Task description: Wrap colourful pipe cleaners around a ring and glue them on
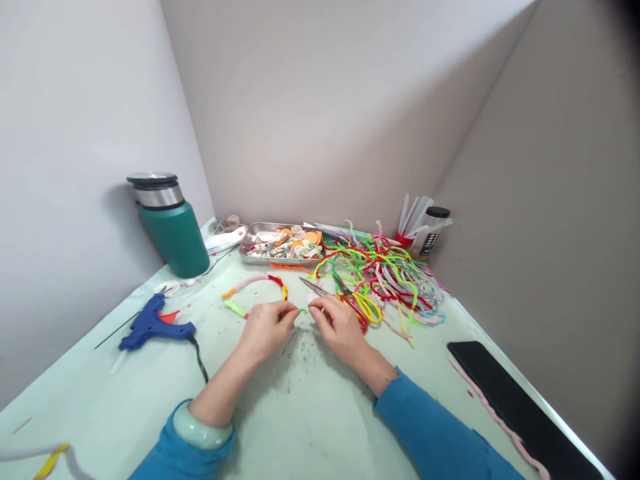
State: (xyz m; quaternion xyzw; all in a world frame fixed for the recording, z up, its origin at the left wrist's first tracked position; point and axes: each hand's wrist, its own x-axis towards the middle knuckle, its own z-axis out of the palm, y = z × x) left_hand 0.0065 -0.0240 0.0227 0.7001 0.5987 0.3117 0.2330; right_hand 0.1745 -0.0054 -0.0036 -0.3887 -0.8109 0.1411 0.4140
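A short bit of green pipe cleaner [303,311] bridges the small gap between my fingertips. My left hand [267,328] pinches one end, and my right hand [343,328] is closed in a pinch at the other. Behind my left hand lies an open ring of coloured pipe cleaners [257,279] in pink, red, orange and yellow-green; part of it is hidden by that hand. Just beyond my right hand, metal-bladed scissors [314,287] with red handles and a second pair with yellow handles [369,308] lie on the table.
A tangled heap of pipe cleaners [395,273] lies behind the scissors, beside a metal tray [250,259] of buttons and discs. A blue glue gun [150,327] and green bottle [173,240] stand left. A black phone-like slab [505,393] and pink pipe cleaner [493,415] lie right.
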